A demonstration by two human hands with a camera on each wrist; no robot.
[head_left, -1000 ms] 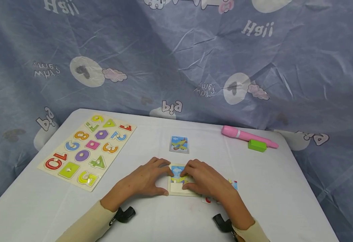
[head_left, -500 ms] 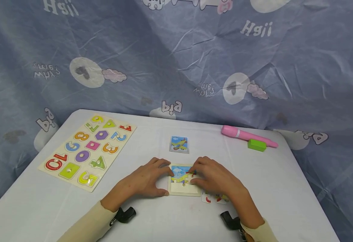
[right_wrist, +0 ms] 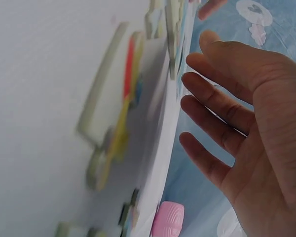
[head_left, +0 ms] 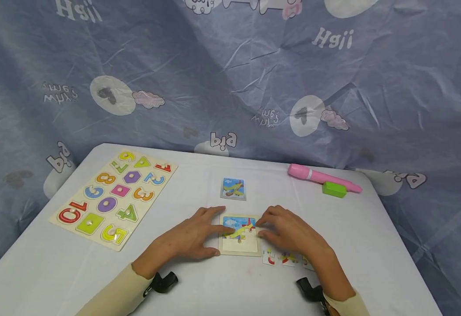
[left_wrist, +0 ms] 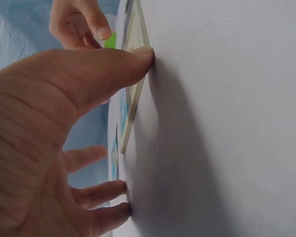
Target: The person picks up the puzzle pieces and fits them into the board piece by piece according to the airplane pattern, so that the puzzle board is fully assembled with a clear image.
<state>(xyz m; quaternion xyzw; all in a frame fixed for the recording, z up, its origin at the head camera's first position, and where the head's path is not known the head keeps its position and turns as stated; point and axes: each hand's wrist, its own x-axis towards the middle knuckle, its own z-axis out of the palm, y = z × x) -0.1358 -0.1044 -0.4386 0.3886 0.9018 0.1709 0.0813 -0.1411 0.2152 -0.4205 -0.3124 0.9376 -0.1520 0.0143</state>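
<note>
A small wooden jigsaw tray (head_left: pixel 236 248) lies on the white table, its upper part filled with airplane picture pieces and its lower strip bare. My left hand (head_left: pixel 188 235) rests at its left side. The left thumb (left_wrist: pixel 130 66) touches the tray's edge, while the index finger extends straight over the placed pieces. Just off the tray's right edge is my right hand (head_left: pixel 291 232), fingers loosely bent and holding nothing. Loose jigsaw pieces (head_left: pixel 269 257) lie below that hand; some are partly hidden by the forearm. They look blurred in the right wrist view.
Beyond the tray lies a small airplane picture (head_left: pixel 233 188). A number-and-shape puzzle board (head_left: pixel 113 197) occupies the left of the table. At the back right are a pink wand-shaped object (head_left: pixel 317 175) and a green block (head_left: pixel 334 189). A patterned blue cloth (head_left: pixel 230 87) hangs behind.
My right hand has drawn off the tray to the right, uncovering a red-and-yellow tail piece at the upper right. My left index finger has stretched further over the pieces.
</note>
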